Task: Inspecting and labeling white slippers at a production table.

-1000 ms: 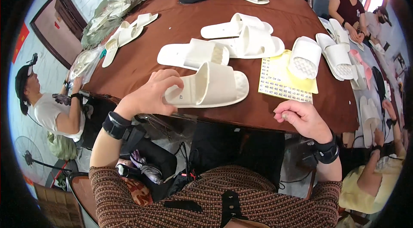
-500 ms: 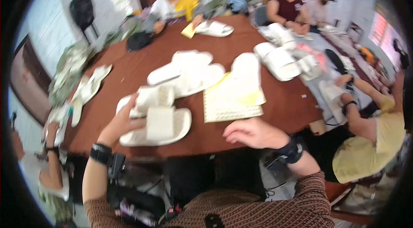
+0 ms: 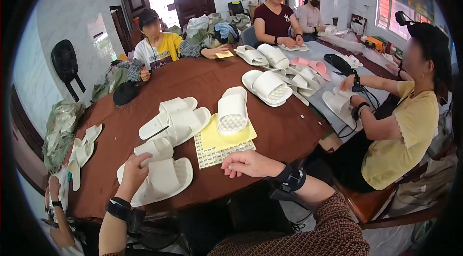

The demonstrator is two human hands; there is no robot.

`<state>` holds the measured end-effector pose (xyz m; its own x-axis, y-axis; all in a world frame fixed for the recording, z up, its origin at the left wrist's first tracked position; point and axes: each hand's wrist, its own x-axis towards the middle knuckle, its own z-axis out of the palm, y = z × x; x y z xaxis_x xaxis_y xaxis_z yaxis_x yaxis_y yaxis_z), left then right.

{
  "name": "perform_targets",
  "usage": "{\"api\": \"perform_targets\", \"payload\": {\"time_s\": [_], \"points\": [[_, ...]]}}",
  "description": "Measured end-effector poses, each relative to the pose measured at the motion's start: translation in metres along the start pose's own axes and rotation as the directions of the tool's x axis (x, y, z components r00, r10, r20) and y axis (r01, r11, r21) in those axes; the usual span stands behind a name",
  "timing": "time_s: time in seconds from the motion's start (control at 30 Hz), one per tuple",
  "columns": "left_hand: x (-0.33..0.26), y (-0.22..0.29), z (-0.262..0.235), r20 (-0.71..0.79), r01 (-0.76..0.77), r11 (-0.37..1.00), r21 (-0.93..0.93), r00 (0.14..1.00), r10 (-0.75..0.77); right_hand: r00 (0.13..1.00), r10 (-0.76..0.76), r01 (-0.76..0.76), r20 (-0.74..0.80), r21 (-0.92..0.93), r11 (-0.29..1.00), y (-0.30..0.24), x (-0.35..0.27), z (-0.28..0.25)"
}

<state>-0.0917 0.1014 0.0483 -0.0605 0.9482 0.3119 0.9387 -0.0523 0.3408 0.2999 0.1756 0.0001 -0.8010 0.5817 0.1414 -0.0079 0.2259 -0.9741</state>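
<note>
The left hand point(image 3: 133, 174) reaches over the nearest pair of white slippers at the near left edge of the brown cloth-covered surface point(image 3: 212, 75), its fingers spread between the front slipper point(image 3: 163, 179) and the rear slipper point(image 3: 155, 149); whether its grip is grasping either one, I cannot tell. The right hand point(image 3: 251, 163) is near the lower edge of the label sheet point(image 3: 207, 142), its fingers loosely curled toward the thumb; I cannot tell whether that grip pinches anything small. Another white slipper point(image 3: 232, 109) rests on the yellow paper point(image 3: 243, 136) lying over the label sheet, its quilted patch toward the person. Just beyond the nearest pair, two more white slippers point(image 3: 188, 123) lie overlapping. Farther right is another white pair point(image 3: 267, 87); a black cap point(image 3: 125, 94) lies near the far left edge. At the right, a co-worker point(image 3: 402, 135) in a yellow top handles a white slipper.
</note>
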Motion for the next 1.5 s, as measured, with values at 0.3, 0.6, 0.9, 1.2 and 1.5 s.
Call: {"api": "perform_targets", "payload": {"time_s": [0.3,0.6,0.9,1.2,1.5], "points": [[-0.009,0.021,0.016,-0.031,0.116,0.910,-0.397,0.990,-0.139,0.998,-0.041,0.041,-0.048,-0.006,0.999,0.002,-0.007,0.008],[-0.013,0.030,-0.011,0.011,0.314,0.730,-0.607,0.922,-0.388,0.991,-0.094,0.097,-0.090,0.031,0.995,0.009,-0.010,0.011],[-0.014,0.014,-0.046,0.247,0.415,0.268,-0.869,0.834,-0.493,0.965,-0.236,0.237,-0.113,-0.006,0.971,0.011,-0.013,0.007],[-0.008,0.039,-0.038,0.345,0.566,0.280,-0.776,0.751,-0.563,0.944,-0.292,0.291,-0.151,-0.027,0.956,0.014,-0.014,0.010],[-0.034,0.057,-0.024,0.158,0.411,0.592,-0.693,0.888,-0.431,0.956,-0.236,0.238,-0.175,-0.012,0.971,0.010,-0.016,0.013]]}}
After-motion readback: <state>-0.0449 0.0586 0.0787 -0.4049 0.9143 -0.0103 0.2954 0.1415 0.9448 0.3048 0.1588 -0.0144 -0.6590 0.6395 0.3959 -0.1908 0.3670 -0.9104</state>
